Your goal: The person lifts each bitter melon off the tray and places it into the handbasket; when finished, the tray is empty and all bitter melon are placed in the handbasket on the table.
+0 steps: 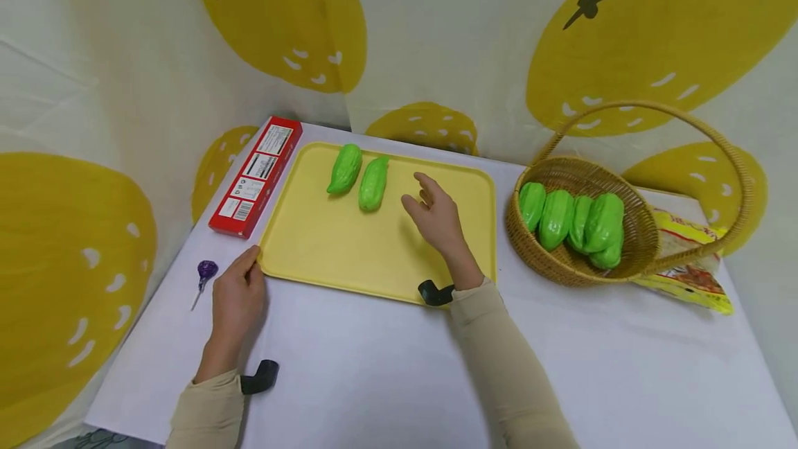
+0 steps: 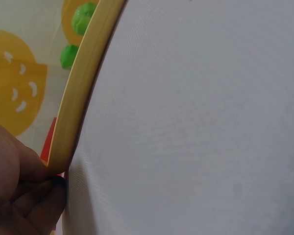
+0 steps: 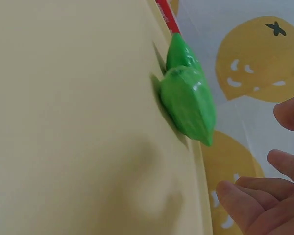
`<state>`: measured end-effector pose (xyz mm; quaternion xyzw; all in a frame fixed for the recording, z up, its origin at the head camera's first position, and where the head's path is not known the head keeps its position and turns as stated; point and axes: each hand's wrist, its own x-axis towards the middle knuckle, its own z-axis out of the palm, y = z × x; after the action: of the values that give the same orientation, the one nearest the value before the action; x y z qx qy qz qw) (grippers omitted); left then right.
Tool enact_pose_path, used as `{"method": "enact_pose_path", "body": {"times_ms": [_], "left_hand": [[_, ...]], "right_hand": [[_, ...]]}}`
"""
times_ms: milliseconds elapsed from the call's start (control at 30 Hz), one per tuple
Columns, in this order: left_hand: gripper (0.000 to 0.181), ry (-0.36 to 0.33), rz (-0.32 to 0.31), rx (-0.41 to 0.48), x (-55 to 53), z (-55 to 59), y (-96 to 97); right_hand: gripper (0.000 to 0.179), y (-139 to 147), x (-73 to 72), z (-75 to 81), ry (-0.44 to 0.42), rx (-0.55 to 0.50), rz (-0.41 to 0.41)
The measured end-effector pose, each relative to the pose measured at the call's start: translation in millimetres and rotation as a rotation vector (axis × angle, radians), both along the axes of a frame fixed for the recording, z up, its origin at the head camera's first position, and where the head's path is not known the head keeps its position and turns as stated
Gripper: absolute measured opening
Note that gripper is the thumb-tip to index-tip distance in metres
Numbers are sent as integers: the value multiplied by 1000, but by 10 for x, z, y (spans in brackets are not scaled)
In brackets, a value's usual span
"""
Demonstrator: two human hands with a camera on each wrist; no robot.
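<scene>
Two glossy green ridged gourds, one at the left (image 1: pixel 346 168) and one just right of it (image 1: pixel 373 184), lie side by side toward the back of a yellow tray (image 1: pixel 337 248). My left hand (image 1: pixel 237 296) pinches the tray's near-left corner; in the left wrist view the thumb and fingers meet at the tray rim (image 2: pixel 81 88). Above the tray, right of the gourds, hovers my right hand (image 1: pixel 436 217), fingers spread and holding nothing. The right wrist view shows the nearer gourd (image 3: pixel 188 103) apart from the right hand (image 3: pixel 269 200).
At the right stands a wicker basket (image 1: pixel 542 265) with a tall handle, holding several similar gourds (image 1: pixel 557 219). A yellow packet (image 1: pixel 692 283) lies beside and behind it. Left of the tray are a red box (image 1: pixel 257 175) and a purple lollipop (image 1: pixel 206 270).
</scene>
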<state>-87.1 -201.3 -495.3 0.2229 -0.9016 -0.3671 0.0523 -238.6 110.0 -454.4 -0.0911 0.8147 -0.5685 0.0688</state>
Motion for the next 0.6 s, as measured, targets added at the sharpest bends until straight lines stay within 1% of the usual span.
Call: {"method": "enact_pose_path", "body": {"times_ms": [167,367,600], "left_hand": [[45,-5,6,-9,-3,7,14],[45,11,-2,-8,-7,20,16],[45,-3,6,-4,4,-1,17]], "right_hand": [[59,-136,-44,-82,-18,-8,-6],[58,-287,-83,-160,-39,-17,-10],[70,-477,-167,-312,-21,-8,27]]}}
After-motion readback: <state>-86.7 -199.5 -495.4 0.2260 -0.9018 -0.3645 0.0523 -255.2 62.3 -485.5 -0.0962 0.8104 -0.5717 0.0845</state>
